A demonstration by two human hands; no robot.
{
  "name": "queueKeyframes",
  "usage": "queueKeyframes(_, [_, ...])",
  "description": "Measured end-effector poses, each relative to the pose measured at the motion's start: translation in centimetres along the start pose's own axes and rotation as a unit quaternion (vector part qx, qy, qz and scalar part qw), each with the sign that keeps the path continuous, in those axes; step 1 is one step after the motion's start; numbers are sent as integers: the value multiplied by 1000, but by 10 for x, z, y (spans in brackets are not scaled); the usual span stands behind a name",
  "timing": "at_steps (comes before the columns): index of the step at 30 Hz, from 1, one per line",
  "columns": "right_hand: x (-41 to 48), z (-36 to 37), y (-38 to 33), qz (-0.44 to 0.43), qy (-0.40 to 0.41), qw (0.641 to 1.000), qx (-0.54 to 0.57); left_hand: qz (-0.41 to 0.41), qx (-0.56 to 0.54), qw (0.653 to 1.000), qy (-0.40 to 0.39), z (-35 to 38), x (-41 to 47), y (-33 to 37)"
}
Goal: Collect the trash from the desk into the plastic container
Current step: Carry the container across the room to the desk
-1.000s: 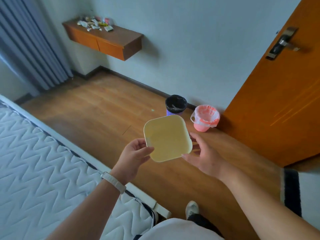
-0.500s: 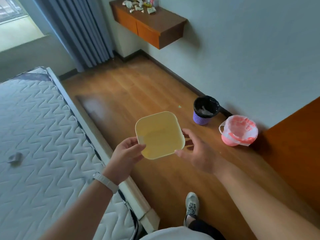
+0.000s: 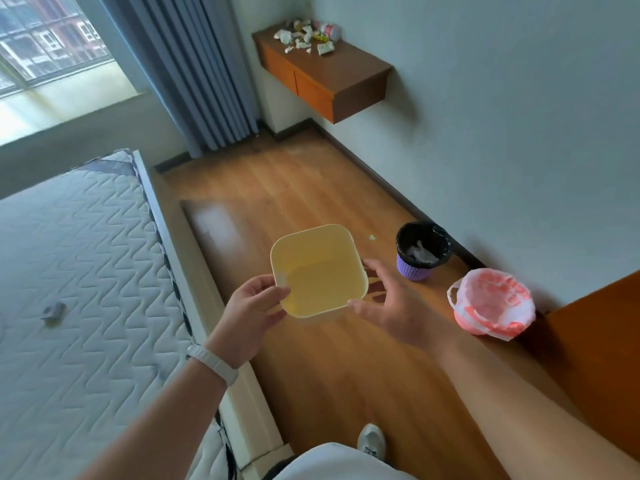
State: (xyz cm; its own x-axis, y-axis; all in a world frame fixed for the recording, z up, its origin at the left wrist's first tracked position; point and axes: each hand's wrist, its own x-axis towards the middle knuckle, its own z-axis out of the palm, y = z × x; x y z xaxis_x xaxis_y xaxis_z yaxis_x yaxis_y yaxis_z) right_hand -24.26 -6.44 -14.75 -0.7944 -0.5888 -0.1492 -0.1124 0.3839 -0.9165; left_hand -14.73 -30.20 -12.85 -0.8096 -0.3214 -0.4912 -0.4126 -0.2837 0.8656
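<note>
Now that the person has turned away from the orange door, which filled the right of the frame a second ago, the wall-mounted desk [image 3: 341, 72] sits in the upper middle of the frame instead of the far upper left. The trash [image 3: 304, 38], a scatter of wrappers and crumpled scraps, lies at the far end of that surface, well apart from the hands. The yellow plastic container [image 3: 318, 270] stays in the centre of the frame, empty as far as I can see, tilted a little so its inside shows. The left hand [image 3: 251, 315] still grasps its lower left corner, thumb on the rim. The right hand [image 3: 391, 303] remains released, fingers spread just beside the lower right edge; whether a fingertip touches the rim I cannot tell. A purple bin [image 3: 420, 251] and a pink bin [image 3: 491, 304] stand on the floor against the wall at right, and the bed [image 3: 79, 271] fills the left. To my eye the turn means collecting has not begun: the container has only been brought to face the desk, and a walk across the floor comes next.
</note>
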Motion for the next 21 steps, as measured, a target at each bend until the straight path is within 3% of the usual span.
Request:
queueKeyframes(11, [46,-14,-10,-24,1,1000,-7,9,-39,999,10,-1,37,17])
queueKeyframes(21, [155,1,-42,-5,7,999,-50,13,-46,999,-9,-46,139,70])
